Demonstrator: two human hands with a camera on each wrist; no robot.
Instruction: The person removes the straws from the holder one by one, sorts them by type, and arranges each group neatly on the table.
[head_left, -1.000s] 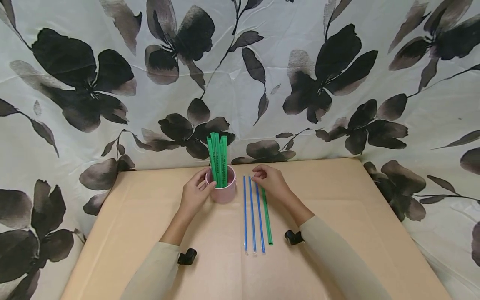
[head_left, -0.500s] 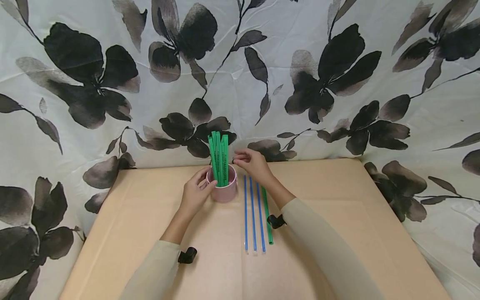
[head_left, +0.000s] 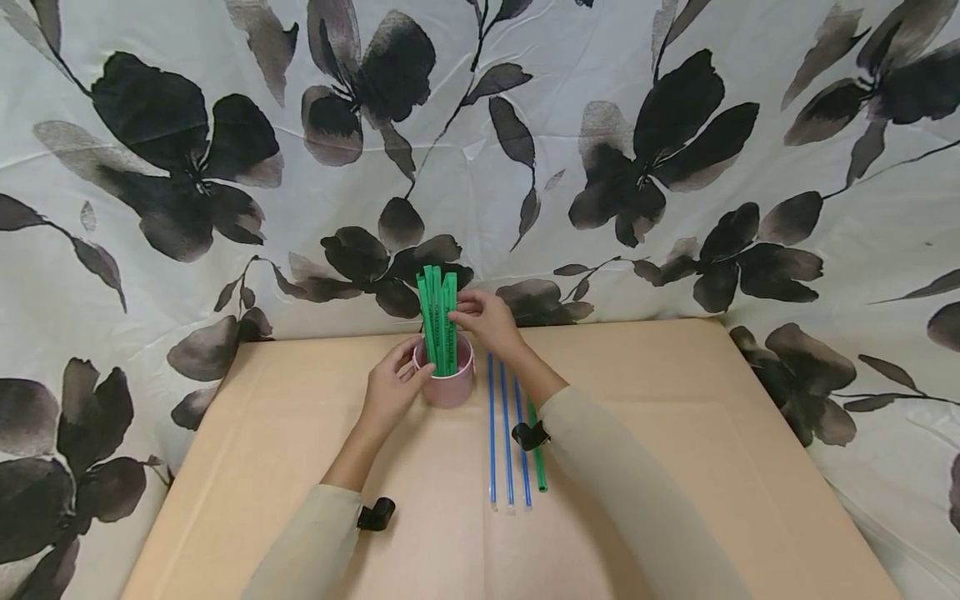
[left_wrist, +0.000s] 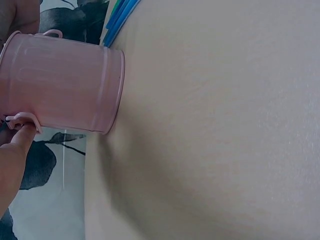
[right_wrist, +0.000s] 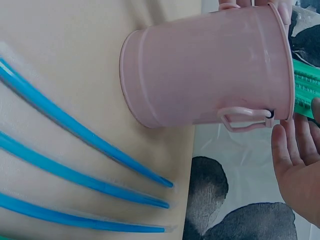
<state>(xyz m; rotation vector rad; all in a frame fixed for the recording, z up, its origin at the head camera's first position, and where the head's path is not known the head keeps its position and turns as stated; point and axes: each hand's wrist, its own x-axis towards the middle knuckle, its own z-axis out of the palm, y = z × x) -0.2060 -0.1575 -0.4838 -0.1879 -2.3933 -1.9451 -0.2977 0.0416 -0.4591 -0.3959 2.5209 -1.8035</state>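
Observed from beside the table: the pink, glossy, bucket-shaped container [head_left: 448,393] stands upright near the back edge of the tan-covered table [head_left: 300,417], with a bundle of long green straws in printed wrappers [head_left: 438,321] rising well above its rim. The left hand [head_left: 392,375] grips the container at its rim, one finger against the small pink looped handle [left_wrist: 25,118]. The right hand [head_left: 491,323] has its thumb at the bundle's right side and its other fingers extended; whether it pinches a straw, I cannot tell. Principal hazard, in my judgement: closely packed wrappers may cling, so a pull on one could drag neighbours out. A sideways tug on so tall a bundle could also tip the container, should the left hand slacken. Secondary hazard: three slim blue straws in clear wrappers [head_left: 506,417] and one loose green straw [head_left: 541,467] lie beneath the right forearm; the black wrist camera [head_left: 529,436] overlaps them from above, contact not determinable, and a low return could sweep them out of line.
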